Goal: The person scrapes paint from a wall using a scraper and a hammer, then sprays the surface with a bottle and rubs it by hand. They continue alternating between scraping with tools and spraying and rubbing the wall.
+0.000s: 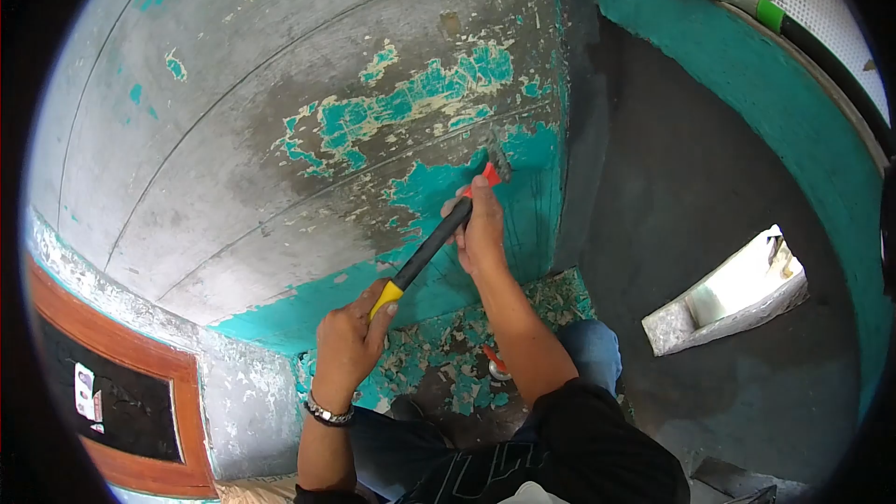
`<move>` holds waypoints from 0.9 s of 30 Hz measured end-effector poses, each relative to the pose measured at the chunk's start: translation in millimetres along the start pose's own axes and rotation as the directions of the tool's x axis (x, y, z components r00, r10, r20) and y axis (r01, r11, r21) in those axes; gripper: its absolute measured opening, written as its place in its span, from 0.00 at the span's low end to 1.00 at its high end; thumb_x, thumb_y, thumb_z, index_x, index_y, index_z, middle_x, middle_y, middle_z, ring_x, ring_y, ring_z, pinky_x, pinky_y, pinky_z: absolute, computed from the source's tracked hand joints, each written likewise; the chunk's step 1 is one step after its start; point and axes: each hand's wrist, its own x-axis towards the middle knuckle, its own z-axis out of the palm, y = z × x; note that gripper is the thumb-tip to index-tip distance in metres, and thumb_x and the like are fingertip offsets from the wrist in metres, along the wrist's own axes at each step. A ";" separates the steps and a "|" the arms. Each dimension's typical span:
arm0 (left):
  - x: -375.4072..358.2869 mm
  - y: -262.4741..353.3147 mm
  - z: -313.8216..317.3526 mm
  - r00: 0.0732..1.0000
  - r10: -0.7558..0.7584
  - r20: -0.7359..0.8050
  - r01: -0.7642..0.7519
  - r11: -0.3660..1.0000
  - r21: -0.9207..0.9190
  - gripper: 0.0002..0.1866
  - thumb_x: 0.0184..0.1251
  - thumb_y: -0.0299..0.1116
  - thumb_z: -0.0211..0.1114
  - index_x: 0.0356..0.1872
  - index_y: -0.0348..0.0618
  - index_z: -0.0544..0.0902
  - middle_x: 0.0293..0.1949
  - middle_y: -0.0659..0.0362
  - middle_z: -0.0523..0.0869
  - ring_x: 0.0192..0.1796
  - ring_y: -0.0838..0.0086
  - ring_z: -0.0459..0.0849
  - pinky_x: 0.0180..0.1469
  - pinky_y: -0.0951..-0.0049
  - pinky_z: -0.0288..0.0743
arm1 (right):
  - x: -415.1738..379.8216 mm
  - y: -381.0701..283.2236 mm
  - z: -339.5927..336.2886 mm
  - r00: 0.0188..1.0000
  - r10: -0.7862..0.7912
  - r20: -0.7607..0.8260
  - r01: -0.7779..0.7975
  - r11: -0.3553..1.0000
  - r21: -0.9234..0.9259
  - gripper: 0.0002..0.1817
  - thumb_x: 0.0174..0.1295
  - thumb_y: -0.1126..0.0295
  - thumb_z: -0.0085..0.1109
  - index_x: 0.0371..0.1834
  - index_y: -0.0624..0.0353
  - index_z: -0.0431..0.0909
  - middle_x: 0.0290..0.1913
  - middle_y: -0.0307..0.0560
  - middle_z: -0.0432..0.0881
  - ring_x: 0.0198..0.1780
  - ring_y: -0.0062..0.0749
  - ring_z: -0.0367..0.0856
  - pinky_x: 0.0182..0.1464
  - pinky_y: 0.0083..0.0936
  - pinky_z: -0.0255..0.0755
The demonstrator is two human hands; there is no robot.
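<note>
A long-handled paint scraper (431,245) slants up and to the right against the wall. Its grip is black, with a yellow lower end and a red neck near the head. My left hand (349,341) is closed around the yellow end. Higher up, my right hand (480,229) is wrapped round the handle just below the red neck. The blade end is at the wall (308,47), beside a patch of teal paint (534,163); its exact edge is hard to make out. Bare grey plaster with leftover teal and cream flakes surrounds that patch.
Paint chips (439,364) litter the floor below the wall. Among them lies a small red-handled tool (495,361), partly hidden by my right arm. A wooden-framed panel (191,420) is at lower left. On the right stand a dark grey wall (672,177) and a bright irregular opening (737,294).
</note>
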 end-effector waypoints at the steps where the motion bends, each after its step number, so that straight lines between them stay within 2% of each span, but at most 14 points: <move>1: 0.8 0.7 0.7 1.000 -0.005 0.003 0.005 1.000 0.001 0.17 0.67 0.40 0.61 0.55 0.48 0.80 0.27 0.48 0.84 0.28 0.54 0.84 0.30 0.61 0.75 | 0.6 0.2 -1.2 1.000 0.005 -0.002 -0.005 1.000 0.001 0.22 0.70 0.46 0.47 0.36 0.56 0.69 0.21 0.47 0.78 0.09 0.17 0.60 0.13 0.19 0.62; 4: 1.4 1.4 2.3 1.000 0.004 0.005 -0.004 1.000 0.020 0.17 0.67 0.40 0.61 0.55 0.48 0.80 0.25 0.48 0.84 0.27 0.54 0.84 0.30 0.61 0.74 | 2.2 0.9 -4.4 0.999 -0.014 -0.036 0.016 0.999 0.046 0.22 0.70 0.46 0.47 0.37 0.56 0.69 0.21 0.48 0.78 0.09 0.18 0.60 0.13 0.19 0.62; 7: -5.5 -4.9 2.7 0.999 -0.003 -0.039 0.001 0.999 -0.038 0.17 0.67 0.40 0.61 0.54 0.47 0.81 0.25 0.48 0.83 0.26 0.54 0.83 0.29 0.61 0.74 | -0.6 5.4 -2.0 0.999 0.030 0.026 -0.030 1.000 0.007 0.22 0.71 0.46 0.47 0.37 0.57 0.69 0.21 0.48 0.78 0.09 0.18 0.59 0.12 0.20 0.62; 10: -0.9 1.3 2.7 1.000 -0.028 0.010 0.028 0.999 -0.036 0.17 0.67 0.39 0.61 0.54 0.46 0.81 0.25 0.48 0.83 0.26 0.54 0.83 0.29 0.61 0.74 | 4.0 1.8 -6.1 0.999 0.035 0.002 -0.035 0.999 -0.011 0.21 0.71 0.47 0.46 0.36 0.56 0.69 0.21 0.48 0.78 0.09 0.18 0.59 0.12 0.20 0.62; 13: 0.0 4.2 -1.1 1.000 0.017 0.000 -0.017 1.000 0.008 0.18 0.67 0.40 0.61 0.54 0.45 0.81 0.24 0.48 0.83 0.26 0.54 0.84 0.29 0.61 0.75 | 5.0 -0.8 -5.4 0.999 -0.038 -0.003 0.038 0.999 0.013 0.20 0.71 0.48 0.46 0.36 0.56 0.69 0.21 0.49 0.78 0.09 0.18 0.59 0.13 0.22 0.62; 15: -5.7 -1.9 -3.0 1.000 0.001 -0.012 -0.001 1.000 0.007 0.17 0.68 0.40 0.61 0.54 0.47 0.80 0.24 0.48 0.83 0.26 0.54 0.84 0.29 0.60 0.74 | -2.3 3.2 1.5 0.997 0.080 0.010 -0.080 0.997 0.011 0.21 0.71 0.48 0.46 0.37 0.57 0.68 0.21 0.49 0.78 0.09 0.19 0.60 0.13 0.22 0.63; 16: -1.3 -0.3 -1.4 1.000 0.013 -0.007 -0.013 1.000 0.007 0.17 0.68 0.40 0.61 0.54 0.47 0.80 0.24 0.48 0.83 0.26 0.54 0.84 0.29 0.60 0.74 | -2.9 7.9 -1.2 0.997 0.052 0.060 -0.053 0.998 0.019 0.22 0.71 0.47 0.46 0.37 0.58 0.68 0.22 0.48 0.78 0.08 0.19 0.60 0.13 0.22 0.63; 19: 7.8 7.5 6.6 1.000 -0.004 0.009 0.003 0.999 0.035 0.17 0.68 0.41 0.60 0.54 0.47 0.80 0.25 0.49 0.83 0.26 0.54 0.83 0.28 0.59 0.74 | 13.3 -4.6 -14.2 0.999 0.038 -0.011 -0.037 0.998 0.045 0.23 0.71 0.46 0.45 0.37 0.58 0.68 0.22 0.48 0.78 0.08 0.19 0.59 0.11 0.21 0.61; 21: 30.7 22.0 9.7 0.993 0.117 0.029 -0.119 0.988 0.099 0.17 0.68 0.41 0.60 0.54 0.47 0.80 0.24 0.49 0.83 0.26 0.54 0.83 0.29 0.58 0.74 | 27.0 -23.3 -25.3 0.999 0.009 -0.048 -0.005 0.996 0.086 0.22 0.72 0.47 0.44 0.37 0.57 0.68 0.21 0.48 0.78 0.08 0.19 0.59 0.11 0.20 0.59; 22: 33.8 27.2 10.1 0.992 0.119 0.028 -0.121 0.988 0.100 0.17 0.68 0.41 0.60 0.54 0.47 0.80 0.24 0.49 0.83 0.26 0.54 0.83 0.29 0.58 0.74 | 30.2 -29.3 -27.0 0.997 -0.029 -0.072 0.038 0.991 0.131 0.21 0.72 0.48 0.44 0.37 0.56 0.68 0.20 0.47 0.77 0.09 0.19 0.59 0.11 0.20 0.58; 26: 18.8 36.1 11.7 0.989 0.140 0.054 -0.145 0.985 0.092 0.17 0.69 0.39 0.59 0.55 0.46 0.79 0.25 0.49 0.84 0.27 0.53 0.84 0.29 0.58 0.75 | 20.0 -33.4 -29.3 0.998 -0.042 -0.052 0.047 0.994 0.095 0.21 0.73 0.48 0.43 0.38 0.57 0.68 0.20 0.47 0.77 0.09 0.19 0.59 0.11 0.20 0.57; 27: 11.7 36.5 14.5 0.987 0.149 0.061 -0.154 0.985 0.083 0.18 0.69 0.38 0.58 0.56 0.45 0.79 0.25 0.49 0.84 0.28 0.53 0.84 0.29 0.58 0.75 | 14.4 -29.8 -28.7 0.999 0.021 -0.037 -0.018 0.997 0.079 0.21 0.73 0.48 0.42 0.37 0.57 0.68 0.20 0.47 0.76 0.09 0.19 0.59 0.11 0.20 0.57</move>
